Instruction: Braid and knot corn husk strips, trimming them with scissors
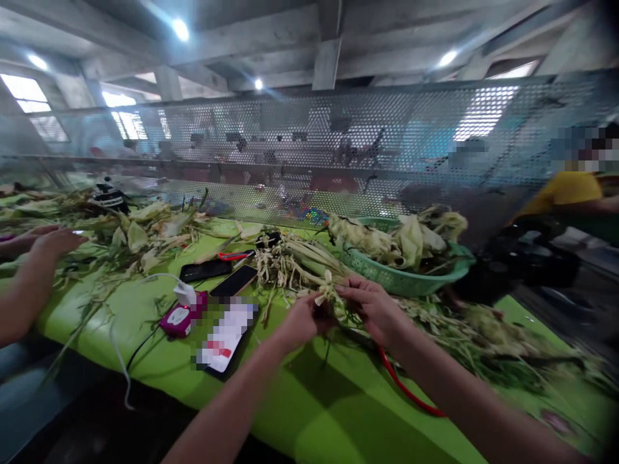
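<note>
My left hand [304, 316] and my right hand [371, 305] meet over the green table, fingers pinched on a piece made of pale plant strips [327, 289] that look like dried husk. Part of the piece is hidden behind the fingers. Just beyond it lies a bundle of similar pale strips and small knotted pieces [290, 258]. Behind my right hand sits a green plastic basket [411, 281] heaped with pale husk leaves [387, 243]. A red cord or strap [406, 385] curves out from under my right forearm.
Left of my hands lie a lit phone [227, 338], a dark phone [235, 282], a black pouch [203, 269] and a purple power socket [180, 318] with a white charger and cable. Another person's hands [51, 248] are at far left. A perforated metal screen [290, 148] stands behind the table.
</note>
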The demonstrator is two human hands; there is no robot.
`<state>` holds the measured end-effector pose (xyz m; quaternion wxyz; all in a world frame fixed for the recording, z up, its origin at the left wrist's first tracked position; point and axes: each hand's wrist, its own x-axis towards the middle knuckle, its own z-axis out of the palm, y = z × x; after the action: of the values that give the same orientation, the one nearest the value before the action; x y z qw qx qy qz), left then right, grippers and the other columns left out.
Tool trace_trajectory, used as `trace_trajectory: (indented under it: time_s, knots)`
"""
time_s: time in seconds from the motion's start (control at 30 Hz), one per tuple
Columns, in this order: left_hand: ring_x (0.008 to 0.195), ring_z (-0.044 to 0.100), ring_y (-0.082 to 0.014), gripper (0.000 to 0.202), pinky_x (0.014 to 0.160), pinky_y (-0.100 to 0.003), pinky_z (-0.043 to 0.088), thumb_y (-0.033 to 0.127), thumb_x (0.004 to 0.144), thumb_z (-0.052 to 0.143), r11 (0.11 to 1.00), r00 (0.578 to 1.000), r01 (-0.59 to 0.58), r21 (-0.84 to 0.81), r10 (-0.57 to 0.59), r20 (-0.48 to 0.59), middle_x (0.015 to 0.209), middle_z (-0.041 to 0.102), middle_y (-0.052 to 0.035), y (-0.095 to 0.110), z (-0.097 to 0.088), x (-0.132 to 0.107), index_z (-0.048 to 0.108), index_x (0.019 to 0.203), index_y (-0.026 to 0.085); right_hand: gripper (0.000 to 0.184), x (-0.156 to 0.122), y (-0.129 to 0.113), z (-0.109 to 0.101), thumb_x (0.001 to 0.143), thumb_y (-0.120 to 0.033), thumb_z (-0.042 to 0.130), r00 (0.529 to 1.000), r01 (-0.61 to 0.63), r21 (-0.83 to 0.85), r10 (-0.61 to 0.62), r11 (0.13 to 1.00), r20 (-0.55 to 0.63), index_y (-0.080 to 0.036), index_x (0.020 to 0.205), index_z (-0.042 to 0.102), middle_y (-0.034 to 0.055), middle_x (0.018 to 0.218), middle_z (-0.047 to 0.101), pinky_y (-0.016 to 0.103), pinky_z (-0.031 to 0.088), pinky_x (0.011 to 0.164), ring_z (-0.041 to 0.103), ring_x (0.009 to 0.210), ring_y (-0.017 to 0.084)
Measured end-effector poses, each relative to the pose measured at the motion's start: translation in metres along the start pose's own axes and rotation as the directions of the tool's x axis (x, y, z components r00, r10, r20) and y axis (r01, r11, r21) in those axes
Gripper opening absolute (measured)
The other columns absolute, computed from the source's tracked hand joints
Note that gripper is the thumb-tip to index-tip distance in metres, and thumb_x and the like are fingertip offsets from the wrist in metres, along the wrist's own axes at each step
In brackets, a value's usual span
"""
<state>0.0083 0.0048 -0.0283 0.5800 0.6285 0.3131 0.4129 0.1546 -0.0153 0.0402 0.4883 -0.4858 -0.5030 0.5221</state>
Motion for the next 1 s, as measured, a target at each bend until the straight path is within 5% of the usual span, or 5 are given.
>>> trace_trajectory:
  time_s: [0.1, 0.2, 0.27, 0.63, 1.0]
  knots:
    - [0.072, 0.052, -0.0136, 0.044, 0.068, -0.026, 0.042, 0.033, 0.056, 0.080, 0.992, 0.999, -0.040, 0.122, 0.038, 0.019, 0.077, 0.059, -0.0006, 0.006, -0.005, -0.004, 0.061, 0.091, 0.015, 0.033, -0.011, 0.005, -0.002, 0.064, -0.046, 0.072, 0.994, 0.090, -0.078, -0.095, 0.993, -0.061, -0.017, 0.061, 0.058, -0.0020, 0.057, 0.049, 0.025, 0.027, 0.050, 0.036, 0.051, 0.010]
    - [0.100, 0.056, -0.0195, 0.061, 0.082, -0.029, 0.044, 0.032, 0.059, 0.079, 0.998, 0.993, -0.036, -0.053, 0.041, 0.108, 0.110, 0.061, -0.0077, 0.022, -0.016, -0.012, 0.056, 0.115, 0.020, 0.032, -0.020, 0.013, -0.005, 0.069, -0.047, 0.068, 0.973, 0.184, -0.209, -0.208, 0.960, -0.100, -0.016, 0.067, 0.060, -0.0019, 0.061, 0.050, 0.025, 0.030, 0.056, 0.040, 0.057, 0.012]
    - [0.109, 0.054, -0.0201, 0.053, 0.090, -0.031, 0.042, 0.036, 0.070, 0.072, 0.983, 0.991, -0.054, -0.173, 0.073, 0.108, 0.116, 0.060, -0.0100, 0.030, -0.021, -0.015, 0.056, 0.118, 0.020, 0.030, -0.024, 0.019, -0.006, 0.073, -0.045, 0.066, 0.959, 0.226, -0.294, -0.265, 0.929, -0.101, -0.016, 0.069, 0.061, -0.0021, 0.062, 0.050, 0.025, 0.032, 0.058, 0.041, 0.061, 0.012]
    - [0.069, 0.054, -0.0106, 0.025, 0.070, -0.025, 0.043, 0.031, 0.067, 0.071, 0.995, 0.999, -0.005, -0.103, 0.001, -0.039, 0.078, 0.062, -0.0019, 0.011, -0.010, -0.001, 0.062, 0.083, 0.014, 0.025, -0.033, 0.040, -0.003, 0.077, -0.043, 0.064, 0.939, 0.241, -0.479, -0.327, 0.844, -0.104, -0.018, 0.082, 0.064, -0.0016, 0.063, 0.052, 0.025, 0.030, 0.054, 0.041, 0.058, 0.013]
    - [0.056, 0.047, -0.0063, 0.019, 0.054, -0.020, 0.041, 0.023, 0.068, 0.067, 0.976, 0.994, -0.049, -0.213, 0.026, -0.109, 0.072, 0.055, 0.0018, 0.004, -0.007, -0.003, 0.059, 0.083, 0.014, 0.026, -0.024, 0.055, 0.002, 0.079, -0.044, 0.060, 0.944, 0.251, -0.478, -0.322, 0.842, -0.071, -0.018, 0.078, 0.059, -0.0017, 0.064, 0.051, 0.024, 0.033, 0.054, 0.043, 0.059, 0.013]
